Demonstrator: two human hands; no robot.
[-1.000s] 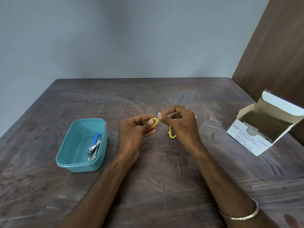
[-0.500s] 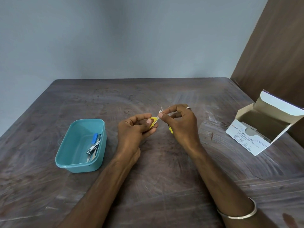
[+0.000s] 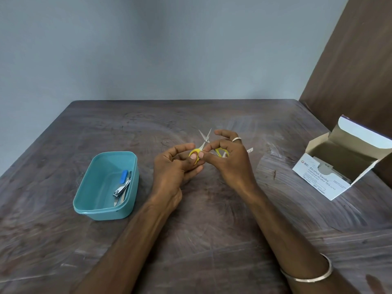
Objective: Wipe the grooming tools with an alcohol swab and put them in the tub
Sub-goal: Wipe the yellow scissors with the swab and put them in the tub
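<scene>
Two hands meet at the centre of the frame over the dark scuffed wooden table [image 3: 212, 240]. Your left hand [image 3: 176, 166] curls thumb and fingers round one loop of the small yellow-handled steel scissors [image 3: 204, 145], whose blades stand parted in a V pointing to the upper centre. Your right hand [image 3: 229, 162] pinches near the pivot, the other yellow loop showing under its fingers. Keep the blades spread and draw the swab from pivot to tip along each one, working away from your fingertips, then clean the loops. At centre left sits the teal plastic tub [image 3: 93, 187], already holding a steel nail clipper [image 3: 121, 189] and a blue-handled tool [image 3: 123, 176]; the scissors belong there next. At the right edge stands the open white cardboard box of alcohol swabs [image 3: 324, 179].

Your right fingers hide the swab itself; a pale strip just right of that hand may be its wrapper, though you cannot tell.
</scene>
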